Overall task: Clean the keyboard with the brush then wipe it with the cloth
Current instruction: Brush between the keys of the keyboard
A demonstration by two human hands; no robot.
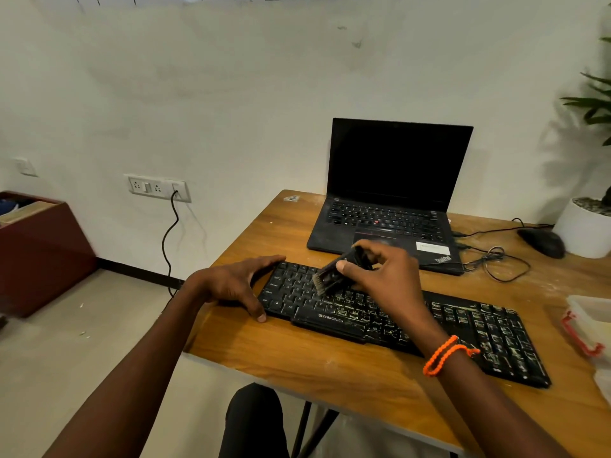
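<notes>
Your right hand (380,276) pinches the brush (337,271), bristles on the keyboard (463,328) near the desk's (297,358) left edge; your left hand (238,285), grip wide, braces its end.

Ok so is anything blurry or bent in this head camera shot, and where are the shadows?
In the head view, the brush and right hand are smeared by motion; the left hand and keyboard are sharper. The wide lens bows the table edges. The plant throws a soft shadow on the wall; the laptop screen shows no glare.
</notes>
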